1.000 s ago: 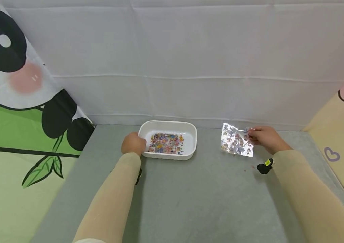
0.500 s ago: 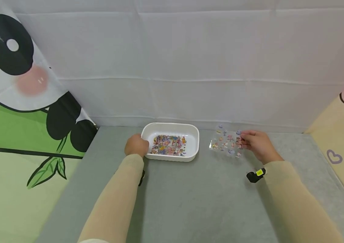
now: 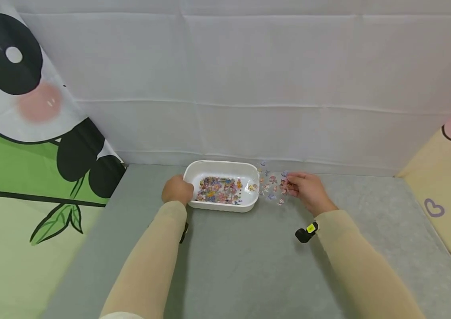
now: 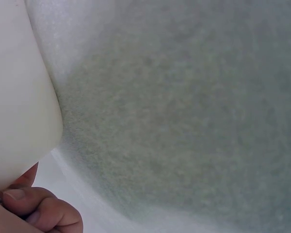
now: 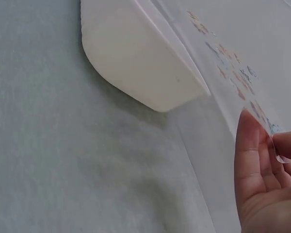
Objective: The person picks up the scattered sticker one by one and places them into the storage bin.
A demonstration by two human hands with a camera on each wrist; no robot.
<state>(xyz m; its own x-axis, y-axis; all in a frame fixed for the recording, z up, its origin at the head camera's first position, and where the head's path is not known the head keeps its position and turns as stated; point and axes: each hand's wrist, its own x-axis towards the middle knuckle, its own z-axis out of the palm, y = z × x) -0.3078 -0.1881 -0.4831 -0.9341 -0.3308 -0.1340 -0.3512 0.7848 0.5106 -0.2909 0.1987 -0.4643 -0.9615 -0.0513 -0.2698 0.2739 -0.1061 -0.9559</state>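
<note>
A white rectangular tub (image 3: pixel 249 204) stands at the back of the grey table, with colourful sticker sheets (image 3: pixel 219 190) lying in it. My left hand (image 3: pixel 177 189) grips the tub's left end; in the left wrist view its curled fingers (image 4: pixel 53 211) show below the tub wall (image 4: pixel 22 97). My right hand (image 3: pixel 309 191) pinches the right edge of a clear sticker sheet (image 3: pixel 273 182) printed with small cartoon figures. The sheet's left part overlaps the tub's right rim in the head view. In the right wrist view the sheet (image 5: pixel 233 73) slants up beside the tub (image 5: pixel 131 53), held between thumb and fingers.
A white cloth wall (image 3: pixel 249 88) rises right behind the tub. Printed cloths stand at the left (image 3: pixel 70 173) and right (image 3: pixel 445 199) of the grey table (image 3: pixel 241 257). Small black wrist cameras (image 3: pixel 306 232) sit at the cuffs.
My right hand has carried the sticker sheet leftward, from well right of the tub to its right rim. The sheet's silvery glare has gone. My left hand keeps its grip on the tub.
</note>
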